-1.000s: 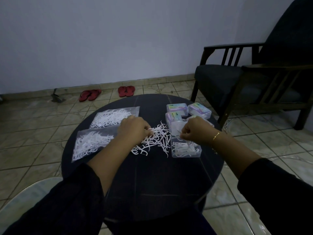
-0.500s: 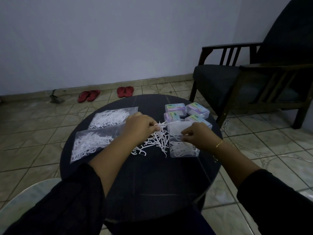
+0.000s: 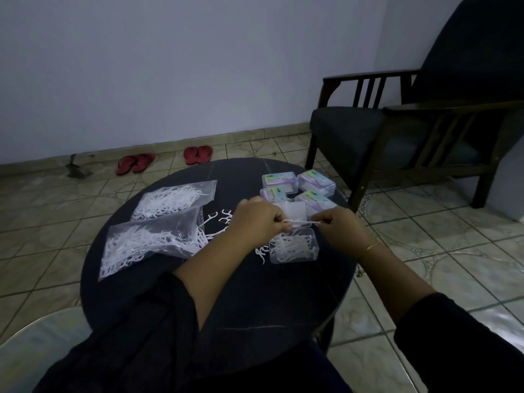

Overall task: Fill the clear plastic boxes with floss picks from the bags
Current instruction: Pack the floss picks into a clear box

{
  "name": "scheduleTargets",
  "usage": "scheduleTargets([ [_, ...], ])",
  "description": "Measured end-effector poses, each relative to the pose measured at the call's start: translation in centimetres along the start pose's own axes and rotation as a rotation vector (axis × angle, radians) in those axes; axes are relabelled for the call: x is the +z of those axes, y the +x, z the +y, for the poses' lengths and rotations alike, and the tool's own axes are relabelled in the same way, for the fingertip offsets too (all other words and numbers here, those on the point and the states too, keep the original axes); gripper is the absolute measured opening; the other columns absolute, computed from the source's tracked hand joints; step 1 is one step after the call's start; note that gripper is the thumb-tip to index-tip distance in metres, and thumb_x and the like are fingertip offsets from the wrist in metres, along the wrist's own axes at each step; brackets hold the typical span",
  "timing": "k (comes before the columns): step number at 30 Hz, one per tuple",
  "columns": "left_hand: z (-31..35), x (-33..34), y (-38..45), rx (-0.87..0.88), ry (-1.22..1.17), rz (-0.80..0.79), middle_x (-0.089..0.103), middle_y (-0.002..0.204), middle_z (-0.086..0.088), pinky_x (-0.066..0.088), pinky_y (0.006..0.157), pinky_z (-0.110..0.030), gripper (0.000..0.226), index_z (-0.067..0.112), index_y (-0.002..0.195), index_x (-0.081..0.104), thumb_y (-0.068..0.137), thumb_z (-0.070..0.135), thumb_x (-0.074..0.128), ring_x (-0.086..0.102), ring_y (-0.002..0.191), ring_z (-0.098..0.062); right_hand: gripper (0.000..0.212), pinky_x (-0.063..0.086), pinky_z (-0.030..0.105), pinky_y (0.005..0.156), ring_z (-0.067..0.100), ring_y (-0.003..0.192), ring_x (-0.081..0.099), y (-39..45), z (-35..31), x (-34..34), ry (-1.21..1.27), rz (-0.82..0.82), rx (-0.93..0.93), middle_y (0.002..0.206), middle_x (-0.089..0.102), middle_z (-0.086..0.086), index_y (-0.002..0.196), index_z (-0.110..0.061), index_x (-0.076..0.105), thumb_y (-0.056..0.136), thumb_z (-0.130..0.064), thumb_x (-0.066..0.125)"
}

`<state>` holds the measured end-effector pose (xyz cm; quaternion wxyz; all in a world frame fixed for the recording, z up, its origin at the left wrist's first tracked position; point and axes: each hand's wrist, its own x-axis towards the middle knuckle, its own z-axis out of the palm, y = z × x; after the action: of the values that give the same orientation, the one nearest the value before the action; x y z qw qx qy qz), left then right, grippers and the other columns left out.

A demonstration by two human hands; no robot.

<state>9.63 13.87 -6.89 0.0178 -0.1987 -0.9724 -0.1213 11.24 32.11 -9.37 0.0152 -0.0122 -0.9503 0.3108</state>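
1. One round, dark, smooth table (image 3: pixel 255 302) stands on a floor of glossy beige tiles (image 3: pixel 453 245), with a pale plain wall (image 3: pixel 170 66) beyond.
2. Two pairs of red sandals (image 3: pixel 167 160) lie by the far wall; a dark wooden armchair (image 3: pixel 411 131) with slatted sides sits far right.
3. Two crinkled clear bags (image 3: pixel 158 222) of thin white floss picks lie on the table's left side, the near one spilling loose picks (image 3: pixel 218 222).
4. Four closed clear boxes (image 3: pixel 297 188) with pastel labels cluster at the far right.
5. Nearer, an open clear box (image 3: pixel 293 246) holds a tangle of picks, its lid raised behind.
6. Left hand (image 3: pixel 258 219) and right hand (image 3: pixel 338 225) both pinch a floss pick (image 3: pixel 302 221) just above that box.
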Motion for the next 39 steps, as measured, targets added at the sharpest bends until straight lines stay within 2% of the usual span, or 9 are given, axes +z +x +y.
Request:
scheduleTargets([
  [4, 0.5, 1.2, 0.3, -0.008, 0.005, -0.019, 0.065, 0.104, 0.004, 0.03, 0.085, -0.032, 0.028, 0.033, 0.101, 0.072, 0.086, 0.053, 0.059, 0.045, 0.109, -0.017, 0.03, 0.043, 0.024, 0.088, 0.015, 0.107, 0.056, -0.1, 0.7, 0.0, -0.053, -0.034, 0.021, 0.122, 0.061, 0.002, 0.118, -0.023, 0.065, 0.096, -0.011, 0.047],
  [9, -0.5, 2.3, 0.1, -0.031, -0.01, -0.047, 0.062, 0.124, 0.003, 0.03, 0.087, -0.028, 0.041, 0.034, 0.122, 0.064, 0.085, 0.052, 0.061, 0.043, 0.115, -0.018, 0.035, 0.047, 0.031, 0.095, 0.018, 0.111, 0.055, -0.2, 1.0, 0.4, -0.084, -0.047, 0.032, 0.128, 0.056, 0.005, 0.122, -0.024, 0.061, 0.095, -0.007, 0.047],
  [13, -1.6, 2.0, -0.7, -0.003, -0.053, -0.01, 0.057, 0.132, 0.007, 0.033, 0.094, -0.029, 0.048, 0.028, 0.129, 0.058, 0.086, 0.049, 0.062, 0.043, 0.117, -0.017, 0.028, 0.044, 0.016, 0.078, 0.01, 0.096, 0.058, -0.6, 1.1, 0.7, -0.035, -0.034, -0.025, 0.117, 0.064, 0.001, 0.119, -0.017, 0.065, 0.095, -0.013, 0.051],
  [15, -2.2, 1.9, -1.2, 0.014, -0.06, -0.013, 0.055, 0.134, 0.008, 0.033, 0.094, -0.028, 0.047, 0.03, 0.128, 0.059, 0.085, 0.05, 0.063, 0.043, 0.116, -0.016, 0.024, 0.045, 0.014, 0.073, 0.006, 0.086, 0.059, -0.8, 1.0, 0.8, -0.005, -0.048, -0.05, 0.107, 0.068, 0.001, 0.113, -0.014, 0.068, 0.092, -0.017, 0.058],
  [20, -2.9, 2.4, -1.8, 0.019, -0.072, -0.018, 0.057, 0.123, 0.01, 0.036, 0.093, -0.029, 0.03, 0.033, 0.11, 0.07, 0.085, 0.047, 0.064, 0.043, 0.111, -0.012, 0.019, 0.054, 0.028, 0.086, 0.008, 0.086, 0.062, -0.6, 0.4, 1.5, -0.069, -0.087, -0.075, 0.1, 0.07, -0.003, 0.103, -0.017, 0.073, 0.088, -0.024, 0.065],
  [26, -2.3, 3.2, -1.9, 0.029, -0.096, 0.046, 0.056, 0.107, 0.007, 0.034, 0.084, -0.026, 0.024, 0.032, 0.106, 0.072, 0.087, 0.042, 0.063, 0.044, 0.105, -0.013, 0.02, 0.054, 0.028, 0.079, 0.011, 0.083, 0.059, -0.3, -0.6, 2.8, -0.091, -0.059, -0.093, 0.099, 0.066, 0.0, 0.103, -0.025, 0.073, 0.086, -0.032, 0.066],
  [33, -3.0, 3.0, -2.9, -0.017, -0.258, 0.169, 0.064, 0.109, 0.005, 0.035, 0.084, -0.023, 0.024, 0.024, 0.11, 0.071, 0.092, 0.023, 0.056, 0.05, 0.106, -0.014, 0.028, 0.044, 0.03, 0.091, 0.016, 0.106, 0.047, -0.7, -0.6, 2.7, -0.185, 0.036, -0.175, 0.107, 0.05, -0.002, 0.119, -0.033, 0.059, 0.091, -0.032, 0.056],
  [36, -3.3, 3.1, -3.0, -0.027, -0.241, 0.139, 0.063, 0.11, 0.004, 0.037, 0.089, -0.027, 0.025, 0.026, 0.113, 0.069, 0.092, 0.028, 0.056, 0.049, 0.107, -0.015, 0.039, 0.036, 0.032, 0.097, 0.02, 0.117, 0.039, -0.6, -1.1, 2.4, -0.355, -0.021, -0.23, 0.118, 0.047, 0.002, 0.132, -0.038, 0.05, 0.093, -0.038, 0.051],
  [39, -3.4, 3.4, -3.0, -0.031, -0.181, 0.069, 0.057, 0.106, 0.007, 0.036, 0.088, -0.028, 0.028, 0.029, 0.116, 0.068, 0.093, 0.036, 0.053, 0.046, 0.107, -0.014, 0.035, 0.034, 0.033, 0.098, 0.02, 0.119, 0.038, -0.6, -1.3, 2.2, -0.427, -0.013, -0.227, 0.121, 0.047, 0.0, 0.126, -0.035, 0.057, 0.093, -0.043, 0.049],
])
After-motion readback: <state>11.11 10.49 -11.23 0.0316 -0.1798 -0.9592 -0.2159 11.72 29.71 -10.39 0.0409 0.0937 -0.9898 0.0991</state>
